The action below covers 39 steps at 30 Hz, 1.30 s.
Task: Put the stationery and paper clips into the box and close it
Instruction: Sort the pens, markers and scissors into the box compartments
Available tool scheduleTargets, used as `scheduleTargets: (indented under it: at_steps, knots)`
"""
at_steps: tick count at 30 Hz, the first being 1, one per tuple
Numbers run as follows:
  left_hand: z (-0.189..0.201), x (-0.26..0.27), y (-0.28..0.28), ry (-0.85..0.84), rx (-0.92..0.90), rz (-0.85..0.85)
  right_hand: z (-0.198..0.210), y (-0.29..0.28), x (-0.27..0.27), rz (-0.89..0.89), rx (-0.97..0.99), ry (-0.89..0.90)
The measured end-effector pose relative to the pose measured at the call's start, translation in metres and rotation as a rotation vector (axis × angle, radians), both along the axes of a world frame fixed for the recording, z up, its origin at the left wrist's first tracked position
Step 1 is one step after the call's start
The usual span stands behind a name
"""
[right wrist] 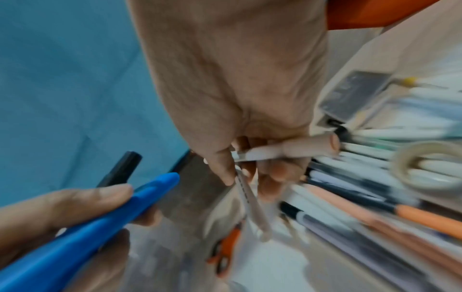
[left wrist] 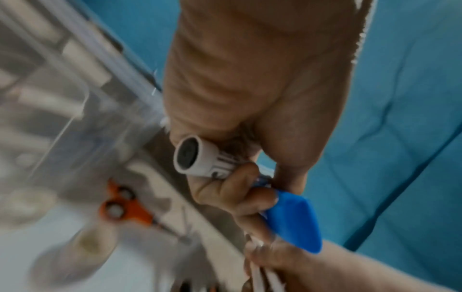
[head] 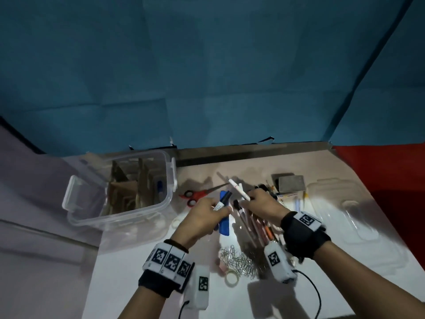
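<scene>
Stationery in both hands: the left hand (head: 203,218) grasps a black-capped marker (head: 222,201) and a blue flat tool (left wrist: 295,219), fingers curled round both; the marker's long axis tilts up and away, cap end far from the wrist. The right hand (head: 262,204) pinches a white pen (head: 239,189), axis slanting away to the left, plus a second thin pen (right wrist: 250,199) pointing down toward the tabletop (head: 299,295). Beneath the right hand lies a pile of pens (head: 257,224). Paper clips (head: 239,261) lie between the wrists. Red scissors (head: 197,194) lie just beyond the left hand. Farther left stands the clear box (head: 119,187), open, with cardboard dividers; its lid (head: 345,215) lies right of the right hand, near the tabletop's edge.
</scene>
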State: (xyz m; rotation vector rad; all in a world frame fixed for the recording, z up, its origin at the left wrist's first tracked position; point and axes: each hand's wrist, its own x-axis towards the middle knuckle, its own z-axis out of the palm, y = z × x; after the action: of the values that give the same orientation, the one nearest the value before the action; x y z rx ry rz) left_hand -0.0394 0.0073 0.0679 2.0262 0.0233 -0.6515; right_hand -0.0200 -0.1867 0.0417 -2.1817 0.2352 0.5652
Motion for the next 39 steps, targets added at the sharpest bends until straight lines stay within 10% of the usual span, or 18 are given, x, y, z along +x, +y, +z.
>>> scheduleTargets:
  at_steps: [8, 16, 31, 39]
  knots:
    - [0.088, 0.054, 0.103, -0.227, 0.020, 0.405, 0.085, 0.083, 0.034, 0.187, 0.136, -0.141]
    - [0.068, 0.082, 0.134, -0.030, 0.212, 0.391, 0.115, 0.148, 0.054, 0.274, 0.089, -0.213]
    - [0.076, 0.032, 0.268, -0.350, 0.213, 0.718, 0.111, 0.335, 0.077, 0.272, 0.348, -0.050]
    - [0.066, 0.028, 0.224, -0.501, 0.284, 0.533, 0.111, 0.271, 0.090, 0.302, 0.154, -0.130]
